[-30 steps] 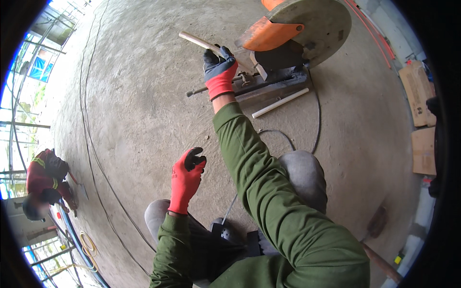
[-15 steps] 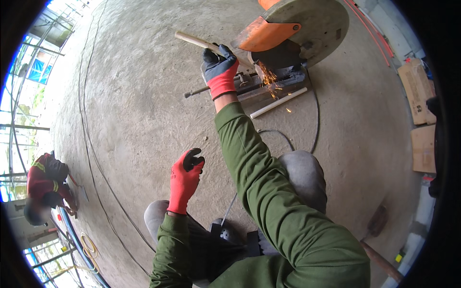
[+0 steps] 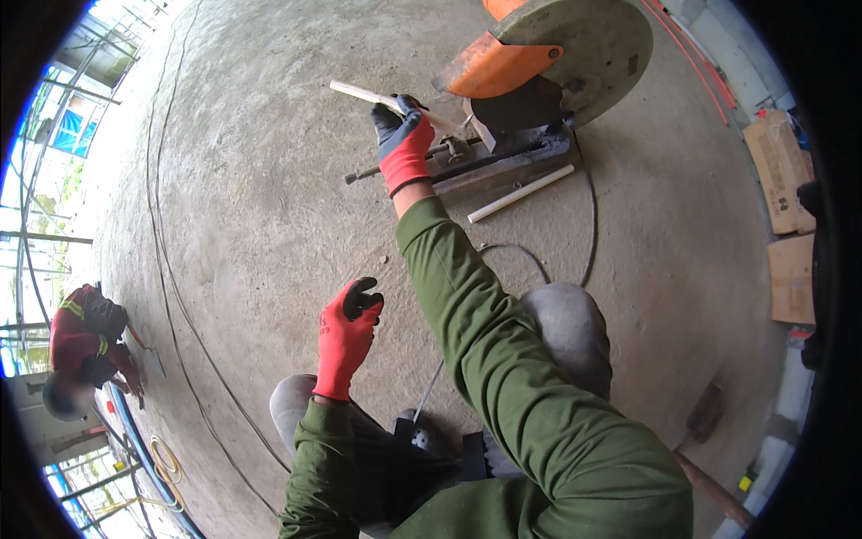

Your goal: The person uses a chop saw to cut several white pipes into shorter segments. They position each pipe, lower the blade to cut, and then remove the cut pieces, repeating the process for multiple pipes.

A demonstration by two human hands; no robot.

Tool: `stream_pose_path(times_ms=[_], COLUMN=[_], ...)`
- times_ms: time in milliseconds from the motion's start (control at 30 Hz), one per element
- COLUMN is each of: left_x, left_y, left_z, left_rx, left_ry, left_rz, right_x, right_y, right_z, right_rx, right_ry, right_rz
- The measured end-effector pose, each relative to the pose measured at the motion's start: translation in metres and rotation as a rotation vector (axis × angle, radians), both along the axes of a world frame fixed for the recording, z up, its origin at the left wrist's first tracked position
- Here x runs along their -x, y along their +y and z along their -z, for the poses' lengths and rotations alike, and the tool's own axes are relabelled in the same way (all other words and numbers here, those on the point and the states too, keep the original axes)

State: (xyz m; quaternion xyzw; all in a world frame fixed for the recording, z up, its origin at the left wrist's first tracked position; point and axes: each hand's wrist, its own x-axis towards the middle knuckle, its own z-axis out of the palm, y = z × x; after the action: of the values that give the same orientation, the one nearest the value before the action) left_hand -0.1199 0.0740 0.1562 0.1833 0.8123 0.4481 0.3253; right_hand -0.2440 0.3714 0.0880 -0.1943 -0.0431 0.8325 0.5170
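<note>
My right hand (image 3: 404,144), in a red and black glove, is shut on a thin white pipe (image 3: 359,92) and holds it against the vise of a chop saw (image 3: 512,153) on the concrete floor. The pipe sticks out to the left of the glove. The saw's orange guard (image 3: 503,67) and its grey disc cover (image 3: 584,45) sit just right of that hand. My left hand (image 3: 346,337), in a red glove, hovers above my left knee with its fingers curled and nothing in it.
A short white pipe piece (image 3: 521,193) lies in front of the saw base, and a black cable (image 3: 539,260) loops toward my knees. Cardboard sheets (image 3: 777,171) lie at the right. Another person in red (image 3: 85,341) crouches at the far left beside a blue hose (image 3: 135,449).
Half a second ago sparks flew at the saw blade; now there are none. My right hand stays on the pipe, and my left hand has hardly moved.
</note>
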Motion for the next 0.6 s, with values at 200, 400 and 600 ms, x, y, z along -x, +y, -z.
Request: stream_pose_path(times_ms=[200, 400, 600], left_x=[0.0002, 0.0012, 0.0006], left_y=[0.001, 0.0011, 0.0032], left_z=[0.0028, 0.0004, -0.0012], left_rx=[-0.005, 0.003, 0.009], left_ry=[0.021, 0.004, 0.013], left_rz=[0.002, -0.009, -0.002], right_x=[0.0033, 0.0044, 0.0068], right_y=[-0.006, -0.0049, 0.0034], right_z=[-0.0026, -0.0023, 0.0043], right_rx=[0.074, 0.101, 0.057], right_ry=[-0.043, -0.053, -0.076], right_rz=[0.107, 0.123, 0.154])
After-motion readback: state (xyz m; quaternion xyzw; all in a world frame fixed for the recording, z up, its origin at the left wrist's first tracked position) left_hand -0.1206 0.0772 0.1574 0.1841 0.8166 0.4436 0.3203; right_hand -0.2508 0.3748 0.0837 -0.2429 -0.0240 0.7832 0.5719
